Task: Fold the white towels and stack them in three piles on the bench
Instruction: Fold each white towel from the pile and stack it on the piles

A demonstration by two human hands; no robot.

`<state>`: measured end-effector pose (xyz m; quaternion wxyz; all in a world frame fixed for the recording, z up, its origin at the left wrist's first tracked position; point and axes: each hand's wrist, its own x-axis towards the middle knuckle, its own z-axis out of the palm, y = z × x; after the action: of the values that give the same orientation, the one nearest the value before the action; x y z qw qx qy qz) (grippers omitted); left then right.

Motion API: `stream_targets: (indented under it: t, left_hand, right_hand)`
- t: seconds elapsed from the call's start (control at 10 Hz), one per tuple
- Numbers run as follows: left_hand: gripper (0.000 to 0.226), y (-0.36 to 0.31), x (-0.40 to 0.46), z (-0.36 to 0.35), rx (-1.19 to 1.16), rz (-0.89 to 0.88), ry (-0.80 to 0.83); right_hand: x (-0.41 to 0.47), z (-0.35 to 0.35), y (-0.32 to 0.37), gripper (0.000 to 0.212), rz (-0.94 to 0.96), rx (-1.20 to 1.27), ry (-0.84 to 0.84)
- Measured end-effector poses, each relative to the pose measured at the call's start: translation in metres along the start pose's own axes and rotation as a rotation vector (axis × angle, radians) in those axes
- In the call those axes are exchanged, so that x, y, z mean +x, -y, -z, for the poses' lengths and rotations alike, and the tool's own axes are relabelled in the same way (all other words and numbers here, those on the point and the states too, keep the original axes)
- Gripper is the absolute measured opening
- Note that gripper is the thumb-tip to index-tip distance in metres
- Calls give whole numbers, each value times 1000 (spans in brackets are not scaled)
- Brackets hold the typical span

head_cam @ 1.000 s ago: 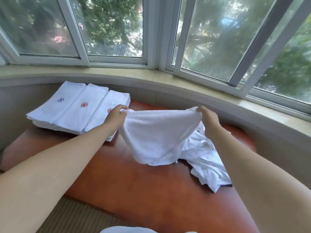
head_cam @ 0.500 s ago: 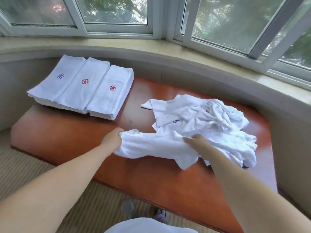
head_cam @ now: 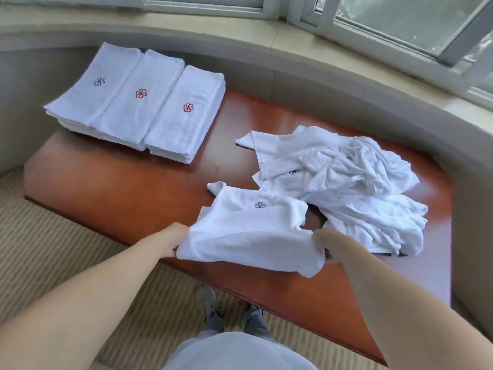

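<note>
A white towel (head_cam: pixel 248 231) with a small blue emblem lies partly on the reddish-brown bench (head_cam: pixel 120 182) near its front edge. My left hand (head_cam: pixel 177 240) grips its near left corner and my right hand (head_cam: pixel 324 243) grips its near right corner, lifting the near edge off the wood. A crumpled heap of unfolded white towels (head_cam: pixel 346 177) lies just behind and to the right. Three piles of folded towels (head_cam: pixel 138 102) stand side by side at the bench's far left, one topped with a blue flower mark and two with red ones.
A curved beige wall and stone sill (head_cam: pixel 293 49) wrap the bench's back and right, with window frames above. Striped carpet (head_cam: pixel 53 249) lies before the bench. My feet (head_cam: pixel 229 311) stand close to the front edge.
The towel has been brought down from the air onto the bench and drawn toward the front edge. Both hands have moved nearer to me, still gripping it. The view has tilted downward.
</note>
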<state>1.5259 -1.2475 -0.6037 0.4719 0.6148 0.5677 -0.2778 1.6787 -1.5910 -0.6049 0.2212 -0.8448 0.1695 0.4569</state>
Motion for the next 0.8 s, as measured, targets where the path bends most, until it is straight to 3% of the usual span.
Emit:
stream_targets:
  t: [0.1, 0.2, 0.3, 0.4, 0.5, 0.6, 0.7, 0.8]
  left_hand:
    - [31, 12, -8, 4, -79, 88, 95]
    - [30, 9, -3, 5, -121, 44, 93]
    - [19, -6, -8, 9, -179, -18, 156]
    - [20, -15, -3, 11, -47, -61, 199]
    - [23, -23, -5, 16, 7, -4, 150]
    - [13, -50, -12, 28, -153, -127, 178]
    - [16, -103, -41, 49, -438, -390, 343]
    - [30, -154, -75, 73, -821, -581, 662]
  right_hand:
    - [-18, 0, 0, 26, 30, -22, 9]
    - [-24, -6, -5, 34, -169, 2, 128]
    - [-23, -5, 2, 35, -171, -11, 173]
    - [-25, -5, 15, 9, -155, 236, 66]
    - [-32, -1, 20, 16, -234, 497, 81]
    - [-38, 20, 33, 15, -165, 696, 94]
    - [-49, 55, 73, 21, 112, 1003, 103]
    - [-70, 94, 112, 33, 534, 1158, 279]
